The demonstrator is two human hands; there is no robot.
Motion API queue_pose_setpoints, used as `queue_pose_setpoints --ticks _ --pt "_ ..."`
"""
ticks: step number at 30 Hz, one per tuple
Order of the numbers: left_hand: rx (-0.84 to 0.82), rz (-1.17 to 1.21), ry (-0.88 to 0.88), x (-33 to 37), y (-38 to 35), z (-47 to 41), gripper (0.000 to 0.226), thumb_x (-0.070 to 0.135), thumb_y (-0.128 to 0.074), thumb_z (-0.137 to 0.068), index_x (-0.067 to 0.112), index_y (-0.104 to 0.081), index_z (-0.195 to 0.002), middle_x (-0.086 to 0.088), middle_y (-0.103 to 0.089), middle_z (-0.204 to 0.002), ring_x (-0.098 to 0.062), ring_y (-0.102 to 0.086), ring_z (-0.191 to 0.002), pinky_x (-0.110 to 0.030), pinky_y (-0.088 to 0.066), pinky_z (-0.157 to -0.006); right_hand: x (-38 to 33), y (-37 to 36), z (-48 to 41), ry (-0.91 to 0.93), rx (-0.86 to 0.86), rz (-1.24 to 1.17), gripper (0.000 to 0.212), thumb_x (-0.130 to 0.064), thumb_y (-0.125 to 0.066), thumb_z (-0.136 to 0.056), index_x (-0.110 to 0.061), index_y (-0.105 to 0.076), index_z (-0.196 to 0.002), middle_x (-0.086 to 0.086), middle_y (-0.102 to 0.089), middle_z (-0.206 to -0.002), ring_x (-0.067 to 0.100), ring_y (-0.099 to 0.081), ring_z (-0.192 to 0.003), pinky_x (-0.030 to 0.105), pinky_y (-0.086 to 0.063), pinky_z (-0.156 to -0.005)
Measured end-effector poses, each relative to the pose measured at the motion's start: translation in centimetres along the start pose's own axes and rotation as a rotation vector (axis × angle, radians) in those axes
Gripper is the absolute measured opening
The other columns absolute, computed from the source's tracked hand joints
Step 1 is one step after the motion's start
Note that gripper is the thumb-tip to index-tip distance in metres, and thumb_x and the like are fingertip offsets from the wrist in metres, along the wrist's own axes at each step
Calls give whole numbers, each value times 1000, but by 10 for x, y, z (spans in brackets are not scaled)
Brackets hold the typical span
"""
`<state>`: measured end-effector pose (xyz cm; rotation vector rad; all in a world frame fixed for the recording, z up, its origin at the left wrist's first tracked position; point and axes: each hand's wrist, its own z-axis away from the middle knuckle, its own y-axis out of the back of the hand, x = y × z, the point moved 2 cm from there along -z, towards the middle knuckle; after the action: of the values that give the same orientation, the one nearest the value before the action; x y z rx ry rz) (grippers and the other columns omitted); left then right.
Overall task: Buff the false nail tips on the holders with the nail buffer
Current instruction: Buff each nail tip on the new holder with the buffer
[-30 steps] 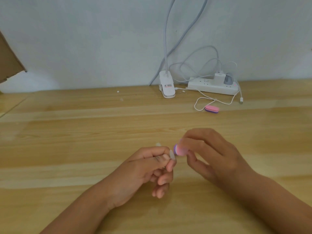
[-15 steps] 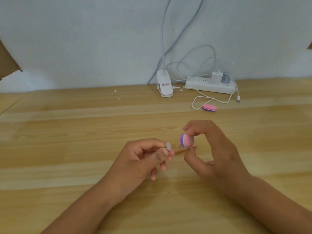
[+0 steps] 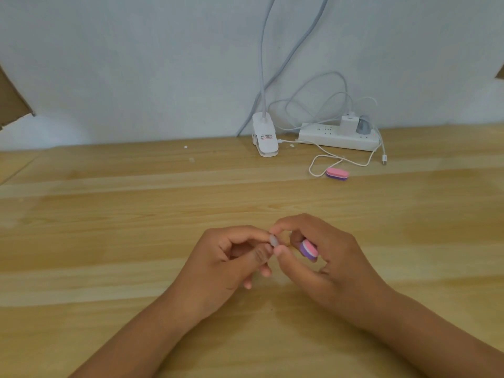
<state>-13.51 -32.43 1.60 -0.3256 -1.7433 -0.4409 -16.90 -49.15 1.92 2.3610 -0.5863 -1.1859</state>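
My left hand (image 3: 229, 263) is closed around a holder, mostly hidden in the fist, with a pale translucent false nail tip (image 3: 273, 240) showing at its end. My right hand (image 3: 330, 266) meets it: thumb and index finger pinch the nail tip, while the other fingers keep a small pink, white and purple nail buffer (image 3: 308, 249) tucked against the palm. The buffer is a little right of the tip and does not touch it. Both hands hover just above the wooden table (image 3: 109, 241).
A second pink and purple buffer (image 3: 337, 173) lies far right beside a looped white cable (image 3: 319, 162). At the wall stand a white clip lamp base (image 3: 265, 137) and a white power strip (image 3: 338, 137) with plugs. Cardboard (image 3: 11, 102) shows at the left edge.
My right hand has shifted the buffer from its fingertips back into the palm and brought thumb and index finger onto the nail tip. My left hand stays closed on the holder.
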Motion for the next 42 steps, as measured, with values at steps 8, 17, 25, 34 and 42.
queue_pose_setpoints --ticks 8,17,25,34,42 --pt "0 142 17 -4 2 -3 29 14 -69 -84 13 -41 -91 -13 -74 -88 -21 -66 -58 -25 -44 -43 2 4 -4 67 27 -67 11 -12 -74 -83 -16 -72 -94 -34 -53 -77 -4 -52 -69 5 -36 -72" --pt "35 56 -27 -4 3 -1 21 13 -64 -84 14 -43 -82 -10 -74 -88 -26 -69 -60 -23 -43 -44 6 1 -2 121 57 -31 13 -13 -75 -82 -6 -76 -94 -40 -54 -82 -9 -57 -76 5 -38 -77" --pt "87 45 21 -4 4 -2 31 21 -77 -77 31 -58 -100 -5 -75 -96 -24 -69 -53 -23 -43 -40 8 7 -5 60 88 -60 13 -17 -78 -79 -22 -75 -90 -23 -49 -66 1 -48 -61 9 -37 -66" --pt "407 -486 -116 -7 16 -7 21 42 -66 -69 35 -62 -88 12 -60 -80 -7 -49 -59 -15 -37 -55 32 12 -18 -201 137 -5 10 -19 -80 -80 -27 -76 -85 -13 -38 -50 6 -40 -53 31 -45 -63" --pt "198 -819 -18 -18 10 -10 16 34 -73 -75 37 -59 -83 15 -52 -87 -4 -49 -85 -32 -43 -85 29 1 -23 -281 4 147 10 -29 -78 -82 -31 -79 -92 -36 -60 -64 -1 -63 -72 33 -53 -80"
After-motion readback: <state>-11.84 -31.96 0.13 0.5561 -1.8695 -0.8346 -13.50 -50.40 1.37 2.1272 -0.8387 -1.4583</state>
